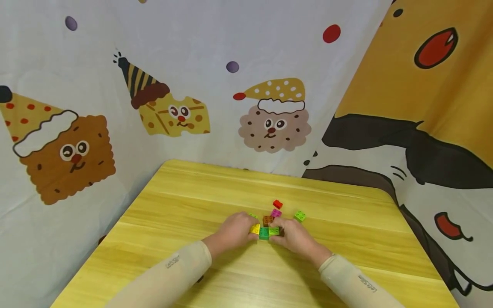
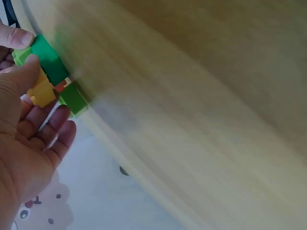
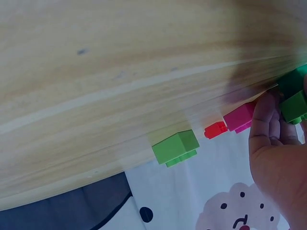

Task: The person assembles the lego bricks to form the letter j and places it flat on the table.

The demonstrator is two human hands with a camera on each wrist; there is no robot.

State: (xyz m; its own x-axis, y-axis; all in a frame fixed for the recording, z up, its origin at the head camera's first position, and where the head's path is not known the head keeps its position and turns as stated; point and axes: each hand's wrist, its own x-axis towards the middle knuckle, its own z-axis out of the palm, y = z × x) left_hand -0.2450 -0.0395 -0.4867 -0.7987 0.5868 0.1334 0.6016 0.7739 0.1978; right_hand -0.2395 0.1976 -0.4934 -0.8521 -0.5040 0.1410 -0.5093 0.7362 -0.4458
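In the head view my left hand [image 1: 234, 231] pinches a yellow toy brick [image 1: 255, 229] between thumb and fingers. My right hand [image 1: 297, 238] grips a lime green brick [image 1: 274, 231] opposite it. Between these two stands a dark green brick [image 1: 263, 233], which looks in contact with both. A brown brick [image 1: 267, 220] lies just behind, close to the right fingertips. The left wrist view shows the left thumb against the yellow brick [image 2: 43, 92], beside the dark green brick [image 2: 50, 60]. Whether the bricks are joined, I cannot tell.
Behind the hands on the wooden table [image 1: 185, 192] lie a magenta brick [image 1: 276, 213] and a small red brick [image 1: 277, 204]. Another lime green brick [image 1: 299, 216] sits to the right, and one more [image 1: 252, 216] is partly hidden behind the left hand. A printed cloth [image 1: 215, 38] hangs beyond.
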